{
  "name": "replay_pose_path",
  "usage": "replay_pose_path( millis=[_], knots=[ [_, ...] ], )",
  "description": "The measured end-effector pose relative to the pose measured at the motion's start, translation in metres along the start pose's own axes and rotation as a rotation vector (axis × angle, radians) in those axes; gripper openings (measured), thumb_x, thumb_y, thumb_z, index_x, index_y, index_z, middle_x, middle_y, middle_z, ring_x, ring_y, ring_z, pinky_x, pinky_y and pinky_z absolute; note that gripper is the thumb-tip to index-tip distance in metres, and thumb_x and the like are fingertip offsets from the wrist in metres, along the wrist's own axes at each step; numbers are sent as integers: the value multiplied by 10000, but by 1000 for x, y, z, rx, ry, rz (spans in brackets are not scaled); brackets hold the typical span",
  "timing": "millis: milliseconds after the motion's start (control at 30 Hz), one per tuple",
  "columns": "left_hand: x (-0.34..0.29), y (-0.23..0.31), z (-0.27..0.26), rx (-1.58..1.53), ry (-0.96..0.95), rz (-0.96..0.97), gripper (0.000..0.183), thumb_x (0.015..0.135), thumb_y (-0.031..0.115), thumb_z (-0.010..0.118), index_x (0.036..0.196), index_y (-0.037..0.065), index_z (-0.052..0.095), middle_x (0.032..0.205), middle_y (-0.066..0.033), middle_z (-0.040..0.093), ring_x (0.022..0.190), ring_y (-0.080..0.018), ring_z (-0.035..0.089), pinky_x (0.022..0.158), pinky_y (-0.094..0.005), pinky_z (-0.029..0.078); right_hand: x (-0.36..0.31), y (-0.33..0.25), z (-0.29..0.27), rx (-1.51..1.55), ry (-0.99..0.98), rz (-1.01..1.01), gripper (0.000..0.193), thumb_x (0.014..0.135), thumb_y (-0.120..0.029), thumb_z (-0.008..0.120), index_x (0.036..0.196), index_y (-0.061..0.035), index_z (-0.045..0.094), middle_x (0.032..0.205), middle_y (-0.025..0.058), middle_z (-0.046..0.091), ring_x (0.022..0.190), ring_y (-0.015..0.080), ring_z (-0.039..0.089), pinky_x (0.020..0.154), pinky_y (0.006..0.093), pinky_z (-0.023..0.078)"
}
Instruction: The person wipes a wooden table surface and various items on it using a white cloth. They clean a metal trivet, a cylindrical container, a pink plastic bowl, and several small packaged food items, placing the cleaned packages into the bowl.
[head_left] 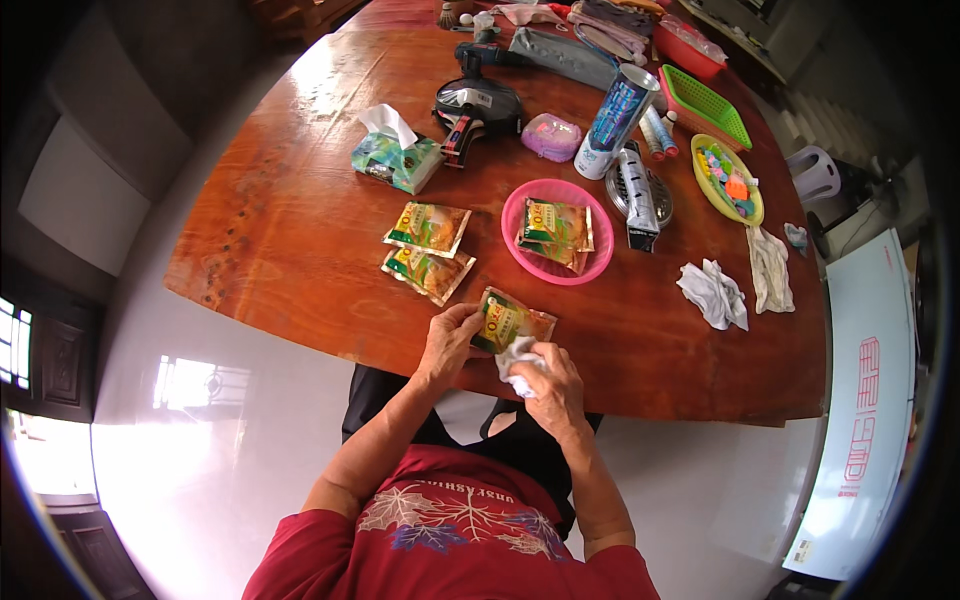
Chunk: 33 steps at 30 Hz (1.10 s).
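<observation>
Between my hands, above the table's near edge, is a green and yellow food packet [512,318]. My left hand [452,340] pinches it by its left side. A crumpled white cloth [517,366] is bunched in my right hand [552,385] and touches the packet's lower edge. Two similar packets [430,228] lie overlapping on the table, just beyond my left hand. More packets of the same kind [556,226] rest stacked in a round pink basket [510,212] straight ahead. The fingers of my right hand are partly hidden by the cloth.
On the brown wooden table [290,200] stand a tissue pack [400,165], a black paddle case [490,105], a purple pouch [551,137] and a tall blue canister [615,125]. Rightward are a yellow basket [755,205], a white cloth [713,294] and a pale glove [769,270].
</observation>
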<state>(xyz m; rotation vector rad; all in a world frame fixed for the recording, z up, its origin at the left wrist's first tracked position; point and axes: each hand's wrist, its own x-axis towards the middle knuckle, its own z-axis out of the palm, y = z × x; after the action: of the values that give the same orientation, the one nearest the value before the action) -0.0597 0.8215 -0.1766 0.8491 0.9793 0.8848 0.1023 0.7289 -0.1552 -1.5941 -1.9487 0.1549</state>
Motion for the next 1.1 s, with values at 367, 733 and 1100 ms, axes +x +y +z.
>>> replay_pose_path(
  millis=[367,733,1100],
  knots=[
    [-2,4,3,56,-23,-22,334,907,215,601,1133,-30,573,1017,-93,640,888,-176,637,677,-321,582,14,1,-29,189,169,265,407,671,31,673,1048,-114,620,1011,142,523,910,328,585,741,408,509],
    [-4,2,2,54,-11,-4,277,916,176,598,1124,-6,578,985,-64,649,835,-144,645,666,-309,585,-5,19,-4,-204,70,167,317,647,-79,719,923,-198,615,964,40,526,888,261,539,704,420,382],
    [-7,9,0,57,-144,-49,301,932,187,575,1183,23,558,973,-45,649,842,-128,637,659,-287,571,24,7,-10,109,324,218,447,676,44,650,1094,-116,636,965,127,555,857,311,573,722,400,478]
  ],
)
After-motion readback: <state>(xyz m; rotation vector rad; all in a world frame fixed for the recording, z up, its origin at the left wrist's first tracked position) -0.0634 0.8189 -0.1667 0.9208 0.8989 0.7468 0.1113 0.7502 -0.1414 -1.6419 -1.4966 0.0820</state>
